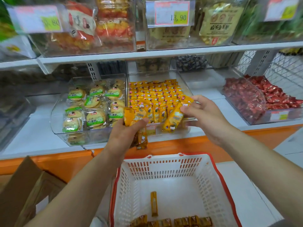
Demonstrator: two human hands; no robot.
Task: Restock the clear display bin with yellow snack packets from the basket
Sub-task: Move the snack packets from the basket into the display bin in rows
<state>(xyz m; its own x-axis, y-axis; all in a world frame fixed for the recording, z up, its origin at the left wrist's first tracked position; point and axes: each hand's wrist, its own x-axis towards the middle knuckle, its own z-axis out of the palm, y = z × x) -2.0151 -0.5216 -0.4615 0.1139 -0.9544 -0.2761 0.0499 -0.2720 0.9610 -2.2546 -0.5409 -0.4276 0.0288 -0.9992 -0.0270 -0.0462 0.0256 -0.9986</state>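
Both forearms reach forward above the white basket (164, 158), which has a few yellow snack packets (180, 222) on its floor. The clear display bin (184, 86) on the shelf holds packed rows. The left hand (124, 133) clamps a bunch of packets (131, 116) before the bin. The right hand (203, 113) pinches a single packet (174, 118) at its front edge.

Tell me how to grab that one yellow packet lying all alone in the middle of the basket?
Pinch the lone packet across its narrow middle, thumb and finger on its two long sides, reaching straight down through the basket's open top. It is long and slim, with bare floor all round it, and the tall walls block any sideways reach.
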